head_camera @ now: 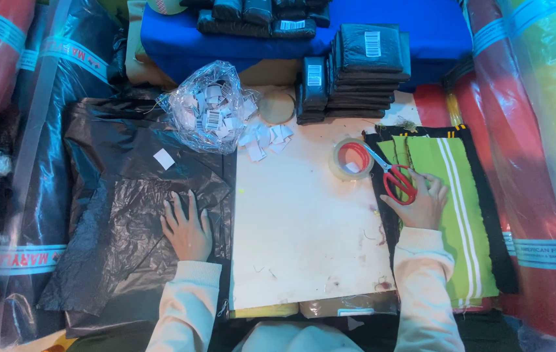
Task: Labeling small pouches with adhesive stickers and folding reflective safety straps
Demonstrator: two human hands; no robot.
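We have the red-handled scissors (pixel 395 175) under our right hand (pixel 421 205), fingers curled about the handle loops, on the near-left corner of the green striped cloth (pixel 450 215), blades pointing away toward the tape roll (pixel 351 159) just left of the cloth. The scissors look rigid and light, best held by the loops; the cloth is soft and would likely bunch if dragged. Well left of the cloth, our left hand (pixel 186 227) lies flat, fingers spread, on crinkled black plastic bags (pixel 128 215), thin and probably slippery. Between the hands the pale board (pixel 297 221) is bare; its front edge sits close to our body. Beyond lie loose paper labels (pixel 265 140) and stacked black packets (pixel 362 72); fabric rolls (pixel 538 163) crowd the cloth's right.
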